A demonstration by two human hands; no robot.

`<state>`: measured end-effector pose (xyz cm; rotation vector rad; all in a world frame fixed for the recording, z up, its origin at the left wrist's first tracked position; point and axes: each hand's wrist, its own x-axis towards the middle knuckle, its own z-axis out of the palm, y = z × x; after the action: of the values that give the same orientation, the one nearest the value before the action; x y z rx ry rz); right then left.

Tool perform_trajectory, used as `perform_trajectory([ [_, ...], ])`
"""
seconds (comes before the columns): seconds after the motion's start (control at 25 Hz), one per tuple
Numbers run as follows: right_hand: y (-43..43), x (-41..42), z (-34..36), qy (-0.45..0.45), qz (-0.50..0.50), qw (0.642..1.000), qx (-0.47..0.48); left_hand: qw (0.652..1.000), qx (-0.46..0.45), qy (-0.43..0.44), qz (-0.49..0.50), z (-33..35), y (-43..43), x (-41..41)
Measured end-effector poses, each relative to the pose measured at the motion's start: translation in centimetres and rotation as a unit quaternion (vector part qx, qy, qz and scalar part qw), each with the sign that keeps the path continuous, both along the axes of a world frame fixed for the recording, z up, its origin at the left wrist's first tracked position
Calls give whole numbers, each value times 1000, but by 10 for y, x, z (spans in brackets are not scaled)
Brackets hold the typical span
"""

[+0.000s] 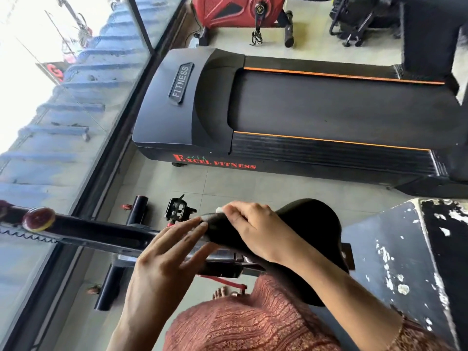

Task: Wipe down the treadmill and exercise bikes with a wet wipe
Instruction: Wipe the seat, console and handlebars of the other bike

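A black bike saddle (311,221) sits low in the middle of the head view. My right hand (255,226) lies over the saddle's narrow nose, fingers curled on a white wet wipe (219,210) of which only a corner shows. My left hand (167,257) is beside it with straight fingers, the fingertips touching the tip of the saddle. The bike's dark frame bar (96,233) runs left from under the saddle. Beyond it stands a black treadmill (316,115) with orange stripes and red lettering.
A glass wall (63,122) with a dark frame runs along the left. A red exercise bike (238,13) and a black machine (359,21) stand at the back. A worn black block (405,262) is at right. A black pedal (178,207) shows over grey floor tiles.
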<state>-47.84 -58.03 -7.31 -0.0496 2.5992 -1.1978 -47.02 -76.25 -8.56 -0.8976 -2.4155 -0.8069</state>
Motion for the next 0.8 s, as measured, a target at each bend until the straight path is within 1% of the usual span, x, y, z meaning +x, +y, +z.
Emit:
perform_trajectory([
  [0.08, -10, 2, 4, 44, 25, 998, -34, 996, 54, -59, 39, -1, -1, 4],
  [0.12, -14, 7, 5, 93, 34, 994, -44, 992, 79, -82, 51, -2, 0, 6],
  [0.2, -13, 21, -1, 189, 61, 979, -55, 986, 109, -106, 64, -4, 1, 9],
  [0.28, -2, 42, -14, 239, 56, 967, -62, 983, 120, -118, 67, -5, 0, 9],
  [0.36, 14, 65, -27, 250, 10, 966, -58, 985, 115, -116, 63, -5, -2, 7],
  [0.44, 29, 77, -37, 253, -51, 966, -18, 986, 106, -116, 55, -5, -3, 5],
  [0.52, 32, 64, -37, 222, -100, 970, 5, 987, 101, -112, 46, -5, -3, 4],
  [0.6, 19, 38, -28, 182, -122, 976, -13, 989, 95, -105, 37, -4, -3, 3],
  [0.68, -1, 24, -20, 161, -82, 982, -48, 991, 82, -99, 30, -1, -2, 1],
  [0.8, -8, 43, -25, 204, -1, 976, -70, 996, 42, -80, 12, 1, 4, -1],
])
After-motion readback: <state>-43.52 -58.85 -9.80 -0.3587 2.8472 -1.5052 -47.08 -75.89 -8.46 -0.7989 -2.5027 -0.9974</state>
